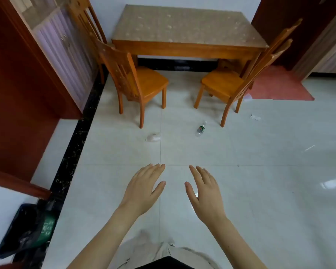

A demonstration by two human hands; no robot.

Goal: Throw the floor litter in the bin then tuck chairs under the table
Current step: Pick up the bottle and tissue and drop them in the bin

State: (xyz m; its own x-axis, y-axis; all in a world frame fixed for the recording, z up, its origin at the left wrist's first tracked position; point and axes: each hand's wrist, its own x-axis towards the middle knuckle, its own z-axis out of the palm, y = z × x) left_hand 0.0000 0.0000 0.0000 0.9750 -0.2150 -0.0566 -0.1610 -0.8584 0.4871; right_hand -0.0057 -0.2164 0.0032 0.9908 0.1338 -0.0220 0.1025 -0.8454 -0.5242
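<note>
Litter lies on the pale tiled floor: a clear plastic bottle [201, 129] with a green label, a crumpled clear wrapper [153, 137], a scrap of white paper [255, 117] and a thin white strip [309, 147]. A wooden table [188, 48] stands against the far wall. The left chair [136, 82] and the right chair [231, 80] are pulled out from it. A green bin [30, 230] with a black liner sits at the lower left. My left hand [144, 191] and my right hand [206, 193] hover flat and empty, well short of the litter.
A third chair [85, 20] stands left of the table by a cabinet with glass doors [56, 47]. A red mat [279, 84] lies at a doorway on the right, with another white scrap [247, 98] at its edge. A black marble strip [80, 136] borders the floor.
</note>
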